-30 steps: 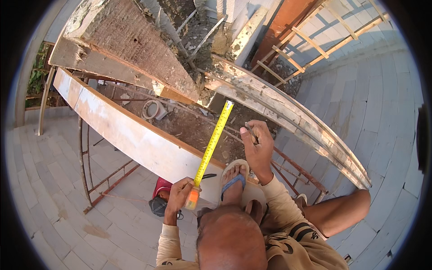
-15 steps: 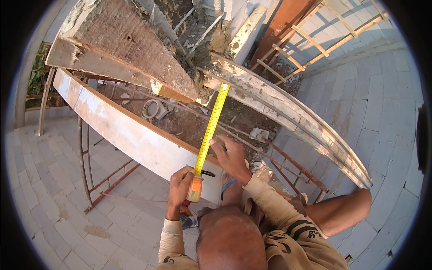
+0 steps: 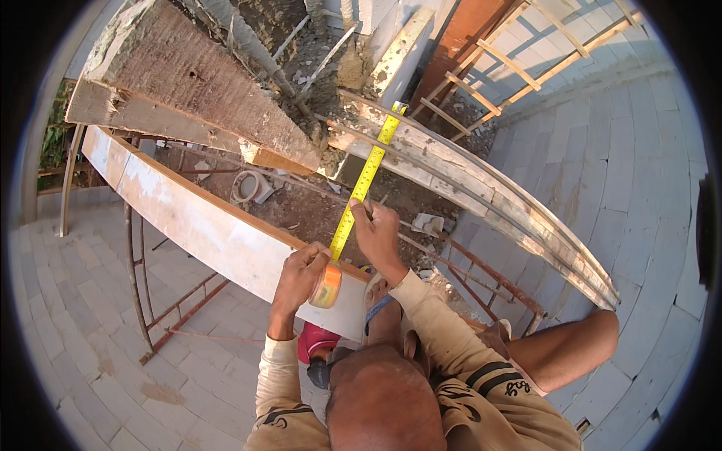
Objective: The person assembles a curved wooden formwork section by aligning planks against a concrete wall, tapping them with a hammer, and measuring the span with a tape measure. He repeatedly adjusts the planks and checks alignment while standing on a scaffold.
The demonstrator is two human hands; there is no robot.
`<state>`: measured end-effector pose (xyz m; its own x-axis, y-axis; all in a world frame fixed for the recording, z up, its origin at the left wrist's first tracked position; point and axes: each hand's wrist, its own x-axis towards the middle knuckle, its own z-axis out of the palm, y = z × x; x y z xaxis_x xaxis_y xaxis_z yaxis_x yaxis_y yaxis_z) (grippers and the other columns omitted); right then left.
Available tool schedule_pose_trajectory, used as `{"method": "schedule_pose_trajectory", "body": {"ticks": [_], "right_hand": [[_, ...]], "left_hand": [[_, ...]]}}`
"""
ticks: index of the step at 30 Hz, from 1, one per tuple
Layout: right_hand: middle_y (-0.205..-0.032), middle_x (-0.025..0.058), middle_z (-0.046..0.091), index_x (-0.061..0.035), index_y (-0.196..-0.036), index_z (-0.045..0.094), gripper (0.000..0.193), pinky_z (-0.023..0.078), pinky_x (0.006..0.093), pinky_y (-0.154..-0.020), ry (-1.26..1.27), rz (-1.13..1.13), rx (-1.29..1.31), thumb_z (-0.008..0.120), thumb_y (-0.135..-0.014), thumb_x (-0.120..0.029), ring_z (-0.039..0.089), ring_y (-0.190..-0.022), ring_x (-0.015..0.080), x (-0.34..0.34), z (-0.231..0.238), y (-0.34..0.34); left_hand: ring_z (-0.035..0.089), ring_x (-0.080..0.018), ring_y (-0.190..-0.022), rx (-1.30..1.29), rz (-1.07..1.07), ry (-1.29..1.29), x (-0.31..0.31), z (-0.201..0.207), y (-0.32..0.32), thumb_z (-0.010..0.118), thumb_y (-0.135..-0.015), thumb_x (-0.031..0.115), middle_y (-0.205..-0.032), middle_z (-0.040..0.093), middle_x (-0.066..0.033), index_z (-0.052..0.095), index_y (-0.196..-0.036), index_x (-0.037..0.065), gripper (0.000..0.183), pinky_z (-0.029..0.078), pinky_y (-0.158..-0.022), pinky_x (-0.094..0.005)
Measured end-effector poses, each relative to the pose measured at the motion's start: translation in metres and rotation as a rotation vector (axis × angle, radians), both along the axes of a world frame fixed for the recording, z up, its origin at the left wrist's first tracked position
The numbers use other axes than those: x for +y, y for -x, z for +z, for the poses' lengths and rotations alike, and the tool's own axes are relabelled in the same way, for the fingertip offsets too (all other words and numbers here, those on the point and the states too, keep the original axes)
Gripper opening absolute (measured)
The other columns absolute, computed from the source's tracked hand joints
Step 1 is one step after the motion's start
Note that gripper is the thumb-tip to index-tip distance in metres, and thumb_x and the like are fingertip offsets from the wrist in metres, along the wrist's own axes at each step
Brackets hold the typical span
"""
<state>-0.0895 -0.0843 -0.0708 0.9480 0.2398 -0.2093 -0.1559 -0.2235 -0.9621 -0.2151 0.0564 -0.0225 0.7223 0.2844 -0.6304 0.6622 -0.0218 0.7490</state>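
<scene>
My left hand (image 3: pixel 297 279) grips the orange and clear case of a tape measure (image 3: pixel 326 287) above the near board's edge. The yellow blade (image 3: pixel 367 174) runs out away from me. Its far end crosses the beam with metal rods (image 3: pixel 481 197). My right hand (image 3: pixel 380 237) holds the blade partway along, its thumb on the yellow face. A thin dark thing shows by the right fingers, too small to name. The pale board (image 3: pixel 218 237), with a wooden edge, passes under the case. My sandalled foot (image 3: pixel 382 304) rests beside the board's right end.
A rough timber (image 3: pixel 188 90) lies at the far left. Rusty metal scaffold frames (image 3: pixel 496 274) stand below. A wooden ladder (image 3: pixel 511 68) is at the far right. Under the gap lie rubble and a round pale bucket (image 3: pixel 247 186). A person in red (image 3: pixel 316 340) is below the board.
The blade's far end has moved outward, past the beam's near edge and across its rods. Both hands have shifted slightly away from me. More of the person in red shows below.
</scene>
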Motion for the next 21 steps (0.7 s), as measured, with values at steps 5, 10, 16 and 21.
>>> {"method": "schedule_pose_trajectory", "body": {"ticks": [5, 10, 16, 21], "right_hand": [[-0.063, -0.0040, 0.052, -0.0001, -0.074, 0.062, 0.042, 0.034, 0.0302, -0.052, -0.037, -0.197, -0.105, 0.069, -0.106, -0.027, 0.042, -0.060, 0.0047, 0.004, -0.006, -0.033], [-0.062, -0.0015, 0.052, 0.0017, -0.079, 0.066, 0.043, 0.037, 0.0326, -0.054, 0.048, -0.048, 0.059, 0.067, -0.107, -0.031, 0.044, -0.061, 0.0069, -0.009, -0.001, -0.011], [-0.063, 0.0034, 0.053, 0.0043, -0.087, 0.069, 0.037, 0.039, 0.0337, -0.055, 0.055, 0.059, 0.000, 0.067, -0.106, -0.028, 0.046, -0.061, 0.0089, -0.011, 0.007, 0.028], [-0.061, 0.0012, 0.051, 0.0036, -0.078, 0.063, 0.041, 0.036, 0.0339, -0.053, 0.006, -0.052, -0.119, 0.066, -0.106, -0.026, 0.042, -0.060, 0.0082, 0.004, 0.008, -0.020]], "left_hand": [[0.059, -0.0121, -0.073, 0.154, -0.066, 0.134, 0.008, 0.000, 0.024, 0.063, -0.102, 0.018, -0.083, 0.069, -0.0065, 0.071, -0.105, -0.002, 0.021, 0.049, -0.069, -0.0296], [0.060, -0.0110, -0.076, 0.032, -0.056, 0.191, 0.002, -0.002, 0.029, 0.062, -0.101, 0.013, -0.084, 0.068, -0.0051, 0.067, -0.096, -0.003, 0.017, 0.050, -0.071, -0.0285], [0.054, -0.0092, -0.074, -0.075, -0.122, 0.104, 0.003, -0.012, -0.026, 0.059, -0.101, 0.012, -0.078, 0.060, -0.0016, 0.065, -0.093, -0.002, 0.017, 0.045, -0.068, -0.0278], [0.065, -0.0150, -0.070, 0.033, -0.114, 0.293, 0.017, -0.003, -0.027, 0.055, -0.103, 0.015, -0.080, 0.066, -0.0071, 0.064, -0.096, 0.001, 0.018, 0.054, -0.064, -0.0310]]}}
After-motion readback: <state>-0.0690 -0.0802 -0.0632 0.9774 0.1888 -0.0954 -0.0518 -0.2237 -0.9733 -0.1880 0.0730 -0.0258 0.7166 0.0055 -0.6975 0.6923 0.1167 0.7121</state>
